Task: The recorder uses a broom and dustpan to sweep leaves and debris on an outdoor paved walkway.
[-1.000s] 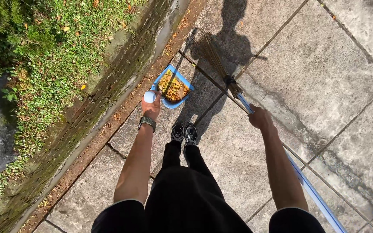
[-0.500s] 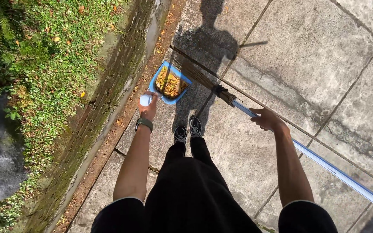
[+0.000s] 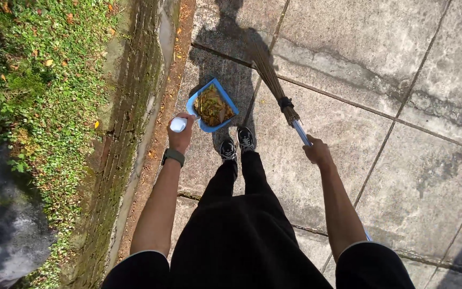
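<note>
A: Is the sweeping done?

B: Partly, I think. The dustpan [image 3: 212, 105] is full of leaves, but more leaves lie along the curb [image 3: 135, 96].

A: Where is the dustpan?

B: On the stone ground, just in front of the shoes [image 3: 237, 142].

A: What do the hands do?

B: The left hand [image 3: 179, 136] is closed around the dustpan's white handle. The right hand [image 3: 317, 152] is closed around the broom [image 3: 282, 99], whose brush touches the ground beside the dustpan.

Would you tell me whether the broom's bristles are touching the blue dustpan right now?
Apart. The head view shows shaded paving between the broom bristles and the right edge of the blue dustpan, which holds leaves.
</note>
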